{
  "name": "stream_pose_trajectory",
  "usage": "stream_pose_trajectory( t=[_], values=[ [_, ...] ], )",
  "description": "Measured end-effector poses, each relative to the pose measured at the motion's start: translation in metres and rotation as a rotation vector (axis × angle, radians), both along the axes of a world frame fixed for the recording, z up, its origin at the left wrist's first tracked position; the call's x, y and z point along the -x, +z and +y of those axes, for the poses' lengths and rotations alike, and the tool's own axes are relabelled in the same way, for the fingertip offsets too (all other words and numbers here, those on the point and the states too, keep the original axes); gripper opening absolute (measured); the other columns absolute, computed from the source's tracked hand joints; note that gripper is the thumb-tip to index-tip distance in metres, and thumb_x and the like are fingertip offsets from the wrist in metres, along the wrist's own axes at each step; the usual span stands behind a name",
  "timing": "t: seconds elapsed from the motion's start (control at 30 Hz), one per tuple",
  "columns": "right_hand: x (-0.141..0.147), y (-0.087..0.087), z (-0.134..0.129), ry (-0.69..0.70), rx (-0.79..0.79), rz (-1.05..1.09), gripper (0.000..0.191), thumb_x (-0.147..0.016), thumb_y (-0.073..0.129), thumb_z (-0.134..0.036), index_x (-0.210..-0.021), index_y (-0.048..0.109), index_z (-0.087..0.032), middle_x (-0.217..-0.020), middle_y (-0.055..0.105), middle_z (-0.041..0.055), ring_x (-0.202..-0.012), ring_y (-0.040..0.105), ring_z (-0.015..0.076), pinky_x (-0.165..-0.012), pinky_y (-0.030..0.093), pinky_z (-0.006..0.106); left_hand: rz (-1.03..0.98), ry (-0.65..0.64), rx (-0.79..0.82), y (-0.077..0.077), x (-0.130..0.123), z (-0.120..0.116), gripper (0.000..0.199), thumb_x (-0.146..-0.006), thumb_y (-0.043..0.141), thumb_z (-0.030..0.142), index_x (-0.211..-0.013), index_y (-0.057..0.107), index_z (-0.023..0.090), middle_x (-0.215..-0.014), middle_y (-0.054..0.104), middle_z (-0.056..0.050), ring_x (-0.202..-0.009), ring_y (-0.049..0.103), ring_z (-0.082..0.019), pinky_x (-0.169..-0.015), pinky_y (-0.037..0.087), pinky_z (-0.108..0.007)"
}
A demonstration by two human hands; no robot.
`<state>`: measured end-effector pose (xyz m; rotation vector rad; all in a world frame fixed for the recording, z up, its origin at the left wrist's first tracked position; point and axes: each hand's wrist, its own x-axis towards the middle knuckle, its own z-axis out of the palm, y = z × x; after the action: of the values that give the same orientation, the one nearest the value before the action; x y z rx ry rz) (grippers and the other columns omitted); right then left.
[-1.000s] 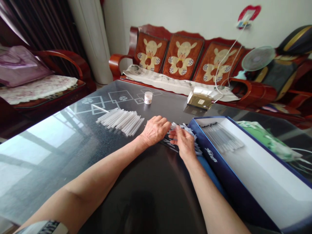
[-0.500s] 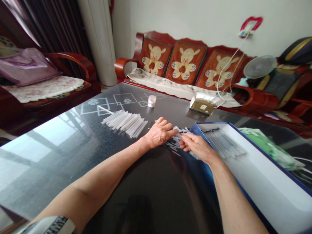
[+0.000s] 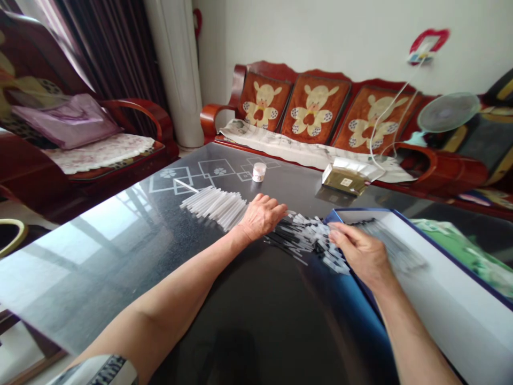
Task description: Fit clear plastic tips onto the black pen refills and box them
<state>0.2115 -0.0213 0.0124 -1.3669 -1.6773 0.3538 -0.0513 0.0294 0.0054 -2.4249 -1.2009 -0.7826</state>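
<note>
Left of the box [image 3: 452, 305], our left hand [image 3: 264, 216] is between tubes [image 3: 216, 207] and pieces [image 3: 310, 235], its grip we cannot tell; our right hand's [image 3: 364, 254] fingers press together by the box's edge.

A pile of thin, whitish plastic tubes [image 3: 214, 206] lies on the glossy black table [image 3: 168, 238], mostly side by side, w/ 1 tube sticking out at far L. To its R is a loose pile of small white and black plastic pcs [image 3: 304, 235], in mixed directions. Beside it stands a long open box [image 3: 460, 315], blue outside, white inside, w/ a row of thin greyish sticks [image 3: 403, 248], dark at far ends.
</note>
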Motion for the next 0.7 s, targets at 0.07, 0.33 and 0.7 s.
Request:
stream_pose_trajectory(
  t=[0.07, 0.33, 0.7],
  values=[
    [0.013, -0.009, -0.008, -0.025, -0.145, -0.107, 0.029, -0.085, 0.057, -0.039, -0.102, 0.071, -0.02, -0.089, 0.074, 0.0077, -0.079, 0.07, 0.0213, -0.075, 0.056, 0.034, 0.0, 0.04, 0.013, 0.0, -0.001, 0.001, 0.033, -0.099, 0.035, 0.037, -0.103, 0.064, 0.022, -0.078, 0.063, -0.004, -0.075, 0.053, -0.017, -0.075, 0.033, -0.033],
    [0.05, -0.049, -0.02, 0.013, -0.456, -0.281, 0.021, -0.089, 0.052, -0.025, -0.102, 0.067, -0.018, -0.098, 0.068, 0.0099, -0.093, 0.065, 0.0218, -0.088, 0.053, 0.037, -0.124, 0.51, 0.195, 0.022, 0.052, 0.032, 0.025, -0.092, 0.046, 0.029, -0.088, 0.068, 0.018, -0.092, 0.067, -0.01, -0.088, 0.059, -0.023, -0.076, 0.041, -0.034],
    [0.046, -0.053, -0.015, 0.037, -0.435, -0.277, 0.019, -0.089, 0.051, -0.023, -0.1, 0.066, -0.019, -0.096, 0.068, 0.0089, -0.09, 0.065, 0.0214, -0.086, 0.054, 0.037, -0.262, 0.782, 0.393, 0.019, 0.157, 0.044, 0.02, -0.082, 0.057, 0.02, -0.065, 0.062, 0.01, -0.049, 0.047, 0.001, -0.068, 0.052, -0.016, -0.067, 0.039, -0.029]
  ],
)
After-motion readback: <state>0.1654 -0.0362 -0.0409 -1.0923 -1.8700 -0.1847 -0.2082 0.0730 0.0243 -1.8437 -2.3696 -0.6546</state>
